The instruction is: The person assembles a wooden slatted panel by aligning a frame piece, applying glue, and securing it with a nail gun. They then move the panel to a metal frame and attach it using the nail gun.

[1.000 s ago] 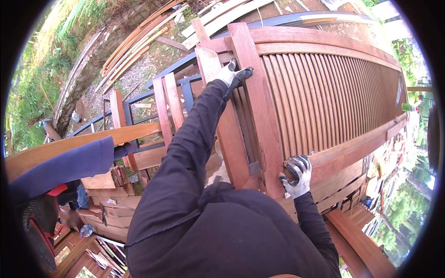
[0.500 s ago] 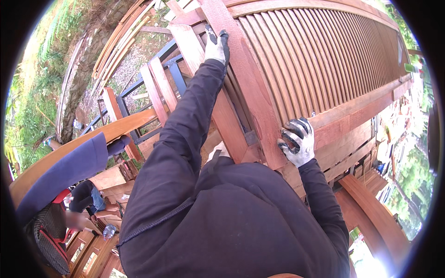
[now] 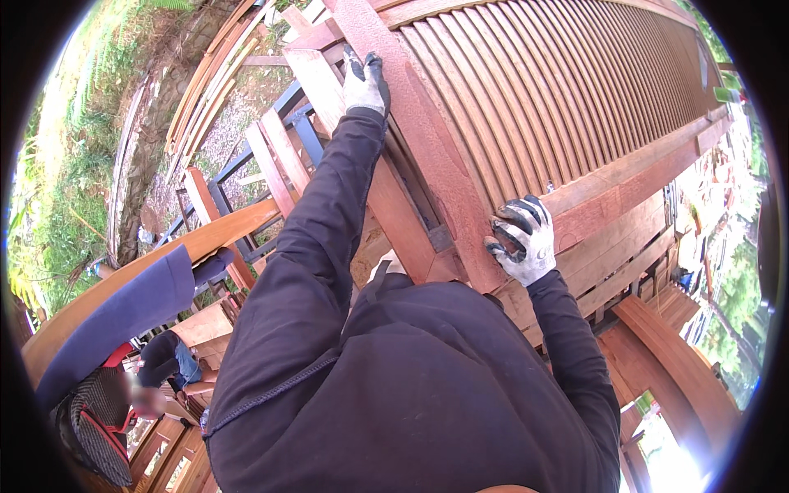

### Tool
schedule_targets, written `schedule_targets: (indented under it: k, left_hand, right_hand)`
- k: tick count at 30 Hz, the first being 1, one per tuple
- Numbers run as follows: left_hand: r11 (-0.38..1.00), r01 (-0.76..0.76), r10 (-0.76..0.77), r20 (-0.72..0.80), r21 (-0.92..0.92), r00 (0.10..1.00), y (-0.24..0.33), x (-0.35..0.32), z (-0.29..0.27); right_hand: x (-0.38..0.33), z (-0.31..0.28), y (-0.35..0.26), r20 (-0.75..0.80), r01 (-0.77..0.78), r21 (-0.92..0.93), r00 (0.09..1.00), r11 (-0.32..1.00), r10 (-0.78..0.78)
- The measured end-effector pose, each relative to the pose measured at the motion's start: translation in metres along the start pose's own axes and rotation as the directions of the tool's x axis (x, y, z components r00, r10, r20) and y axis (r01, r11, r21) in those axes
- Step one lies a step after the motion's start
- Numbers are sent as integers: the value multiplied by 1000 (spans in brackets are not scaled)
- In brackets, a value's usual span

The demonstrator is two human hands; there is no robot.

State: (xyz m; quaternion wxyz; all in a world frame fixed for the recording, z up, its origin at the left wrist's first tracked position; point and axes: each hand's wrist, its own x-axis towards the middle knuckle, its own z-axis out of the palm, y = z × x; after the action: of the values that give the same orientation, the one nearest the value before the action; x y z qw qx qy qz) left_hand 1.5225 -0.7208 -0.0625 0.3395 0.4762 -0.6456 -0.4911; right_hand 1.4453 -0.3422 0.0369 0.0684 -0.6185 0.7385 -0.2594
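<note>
Both gloved hands are on the slatted panel (image 3: 567, 90), a big reddish wooden piece with rows of thin slats that fills the upper right of the view. The left hand (image 3: 366, 80) is stretched far up along a dark sleeve, fingers (image 3: 352, 62) laid flat and close together against the thick side rail (image 3: 427, 140) of the panel, fingertips pointing away up the wood; it presses on the rail rather than wrapping it, and whether the thumb hooks round the edge cannot be told. The right hand (image 3: 519, 238) sits lower, right where the rail meets the cross rail (image 3: 633, 177), its dark-tipped fingers (image 3: 514, 220) curled tightly into a half fist against the corner joint; something small may be held inside that curl, but the glove hides it. So the rail runs straight between the two hands, left hand at the far stretch, right hand at the near joint. Left of the rail stand more reddish boards (image 3: 279, 156) and a dark blue metal frame (image 3: 238, 172). At lower left, another person (image 3: 123, 403) is down below in a striped top, under a long plank (image 3: 164, 263).
</note>
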Motion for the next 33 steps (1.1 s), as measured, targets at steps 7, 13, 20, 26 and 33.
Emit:
schedule_targets:
  k: [7, 13, 20, 26, 33]
  left_hand:
    - [994, -88, 89, -3, 62, 996, -6, 4, -3]
    - [984, -84, 78, 46, 156, 996, -7, 4, -5]
    - [936, -73, 54, 65, 344, 996, -15, 7, -5]
    - [934, -31, 10, 61, 355, 998, -15, 11, -8]
    - [929, 169, -160, -52, 329, 986, 7, 0, -8]
  right_hand:
    - [-1, 3, 4, -21, 13, 24, 1000, 1000, -12]
    - [0, 0, 0, -12, -19, 7, 1000, 1000, 20]
    - [2, -2, -2, -29, -10, 10, 1000, 1000, 10]
    - [4, -4, -4, -22, 28, 28, 999, 999, -27]
    - [-2, -1, -5, -57, 33, 39, 998, 999, -31]
